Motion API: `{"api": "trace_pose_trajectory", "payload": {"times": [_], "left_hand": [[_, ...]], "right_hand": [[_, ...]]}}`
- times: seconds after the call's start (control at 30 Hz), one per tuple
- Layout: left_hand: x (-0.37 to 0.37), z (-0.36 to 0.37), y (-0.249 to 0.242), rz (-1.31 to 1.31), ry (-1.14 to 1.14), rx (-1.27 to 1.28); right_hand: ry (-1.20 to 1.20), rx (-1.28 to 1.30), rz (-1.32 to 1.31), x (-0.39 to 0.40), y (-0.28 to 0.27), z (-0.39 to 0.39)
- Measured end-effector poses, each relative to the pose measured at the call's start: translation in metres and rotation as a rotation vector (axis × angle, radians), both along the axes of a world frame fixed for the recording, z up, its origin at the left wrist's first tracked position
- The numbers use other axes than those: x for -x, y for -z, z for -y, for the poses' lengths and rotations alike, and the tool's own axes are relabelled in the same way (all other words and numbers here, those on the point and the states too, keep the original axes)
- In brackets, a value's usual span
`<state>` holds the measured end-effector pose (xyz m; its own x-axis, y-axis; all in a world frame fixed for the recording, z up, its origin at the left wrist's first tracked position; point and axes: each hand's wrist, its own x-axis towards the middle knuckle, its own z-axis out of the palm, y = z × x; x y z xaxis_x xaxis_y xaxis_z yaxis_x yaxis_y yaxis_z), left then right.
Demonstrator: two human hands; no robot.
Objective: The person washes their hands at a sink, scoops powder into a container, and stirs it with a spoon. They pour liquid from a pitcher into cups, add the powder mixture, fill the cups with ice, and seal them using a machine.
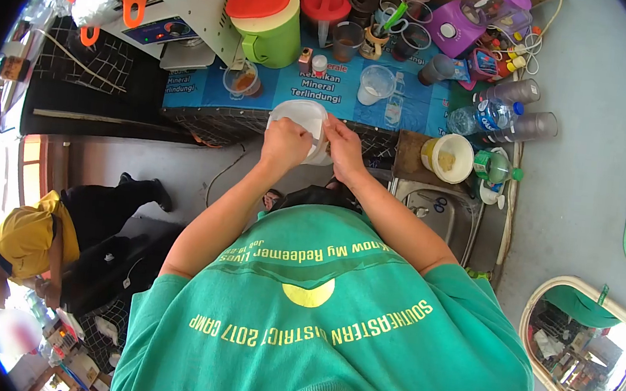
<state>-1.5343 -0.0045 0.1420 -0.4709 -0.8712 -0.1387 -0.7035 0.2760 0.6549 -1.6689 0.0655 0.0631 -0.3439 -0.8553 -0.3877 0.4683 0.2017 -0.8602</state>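
A white plastic container is held in front of me, at the edge of the counter. My right hand grips its right side, the thumb near the rim. Over the opening is my left hand, its fingers curled closed; what they hold, if anything, is hidden. The inside of the container is mostly white where it shows. Beyond it on the counter stand a clear cup with whitish contents and a clear cup with brown liquid.
The counter has a blue printed cover. A green jug, a red-lidded pitcher and a purple blender stand at the back. To the right, a white tub sits beside a metal sink. Another person is at left.
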Motion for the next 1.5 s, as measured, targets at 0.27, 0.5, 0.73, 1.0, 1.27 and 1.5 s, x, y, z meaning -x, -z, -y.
{"api": "trace_pose_trajectory", "payload": {"times": [0.27,0.5,0.73,1.0,1.27,1.5], "left_hand": [[-0.01,0.027,0.006,-0.231,-0.249,-0.321],[-0.003,0.046,0.025,-0.442,-0.266,-0.533],[0.058,0.088,0.006,-0.624,-0.375,-0.694],[0.139,0.072,0.051,-0.551,0.162,0.528],[0.139,0.062,0.057,-0.168,0.627,0.977],[0.129,0.058,0.021,-0.336,0.334,0.941]], "right_hand": [[0.095,-0.182,0.101,0.023,-0.004,-0.002],[0.148,-0.127,0.215,0.05,0.001,-0.014],[0.256,-0.175,0.279,0.072,0.013,-0.034],[0.326,-0.21,0.286,0.09,0.006,-0.055],[0.338,-0.205,0.307,0.107,0.02,-0.062],[0.332,-0.162,0.309,0.11,0.028,-0.061]]}}
